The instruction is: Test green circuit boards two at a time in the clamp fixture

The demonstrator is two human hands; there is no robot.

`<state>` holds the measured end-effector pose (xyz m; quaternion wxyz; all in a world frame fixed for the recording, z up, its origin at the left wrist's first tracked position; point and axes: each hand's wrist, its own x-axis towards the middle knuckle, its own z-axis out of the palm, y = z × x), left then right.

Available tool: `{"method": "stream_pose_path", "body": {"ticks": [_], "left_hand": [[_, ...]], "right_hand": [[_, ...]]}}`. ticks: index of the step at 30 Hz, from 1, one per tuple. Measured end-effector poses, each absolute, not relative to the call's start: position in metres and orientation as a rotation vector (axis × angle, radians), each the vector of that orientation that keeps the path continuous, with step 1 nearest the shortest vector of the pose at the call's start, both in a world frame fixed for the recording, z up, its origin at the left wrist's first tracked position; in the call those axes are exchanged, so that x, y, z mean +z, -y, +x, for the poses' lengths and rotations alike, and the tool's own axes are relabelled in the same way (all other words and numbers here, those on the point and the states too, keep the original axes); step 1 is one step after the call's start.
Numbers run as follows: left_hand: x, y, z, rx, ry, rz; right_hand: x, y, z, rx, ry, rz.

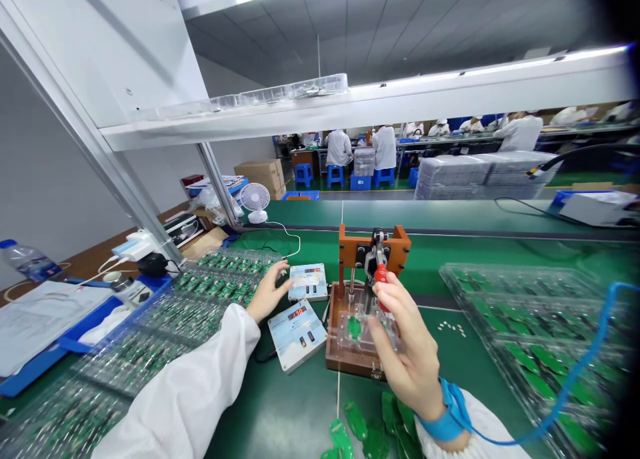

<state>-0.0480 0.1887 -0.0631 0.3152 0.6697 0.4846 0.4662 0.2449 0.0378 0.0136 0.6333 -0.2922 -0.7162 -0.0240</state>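
left hand [269, 292] is spreading beside the display box [306, 289]; right hand [411, 345] is touching the red handle [381, 272], closure unclear; green board [354, 327], sitting in the fixture [345, 357], is possibly risking cracking if misaligned.

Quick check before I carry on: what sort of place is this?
Most likely an electronics assembly workshop: green circuit boards lie in clear trays, a red-handled clamp fixture stands among them, and people in white coats sit at work farther back.
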Motion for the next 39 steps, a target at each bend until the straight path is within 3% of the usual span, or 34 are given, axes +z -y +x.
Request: {"method": "stream_pose_path", "body": {"ticks": [7,39], "left_hand": [[-0.067,-0.206,-0.062,1.508,-1.35,1.38],[-0.069,-0.202,-0.062,1.681,-1.416,1.302]], "right_hand": [[0.014,-0.037,0.247,-0.039,1.617,-0.654],[0.011,-0.037,0.244,-0.042,1.601,-0.681]]}}
